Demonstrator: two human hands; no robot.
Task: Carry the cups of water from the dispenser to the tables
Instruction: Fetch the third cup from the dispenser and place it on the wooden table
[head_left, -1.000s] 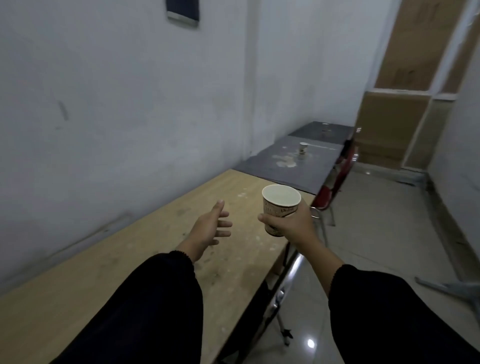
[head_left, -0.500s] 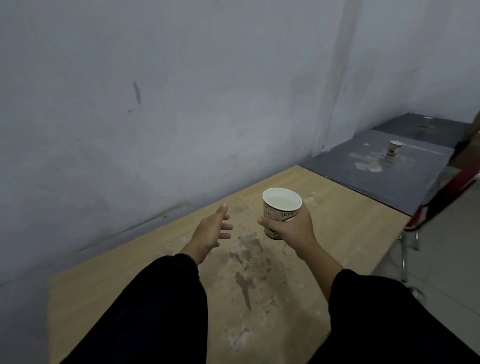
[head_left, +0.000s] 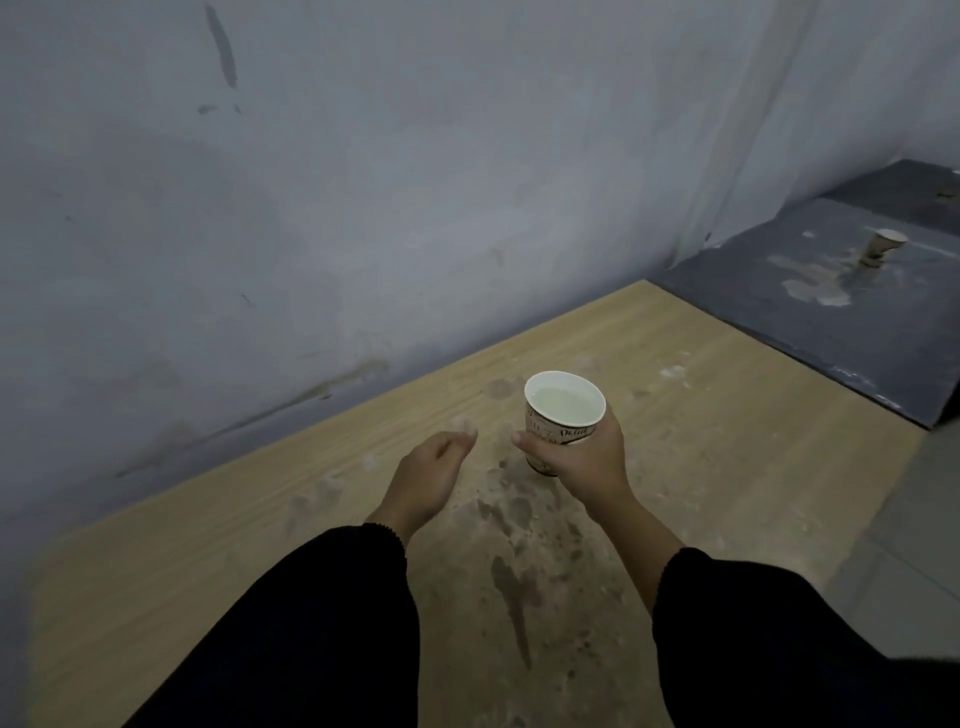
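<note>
Our right hand (head_left: 582, 457) grips a paper cup (head_left: 563, 415) of water above the wooden table (head_left: 701, 415); our left hand (head_left: 426, 475), loosely curled, holds nothing. Beyond that table, another paper cup (head_left: 883, 247) stands on the grey table (head_left: 779, 306).

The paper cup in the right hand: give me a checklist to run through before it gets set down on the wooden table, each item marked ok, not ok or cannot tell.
1. Grip: the right hand wraps the paper cup around its side. Ok.
2. Cup upright, water level inside the rim. Ok.
3. Cup over the wooden table, not past its edge. Ok.
4. Landing spot free of objects: only stains and dried marks show below the cup. Ok.
5. Left hand empty, beside the cup and not touching it, free to steady. Ok.
6. Whether the cup's base already touches the tabletop. Cannot tell.
</note>
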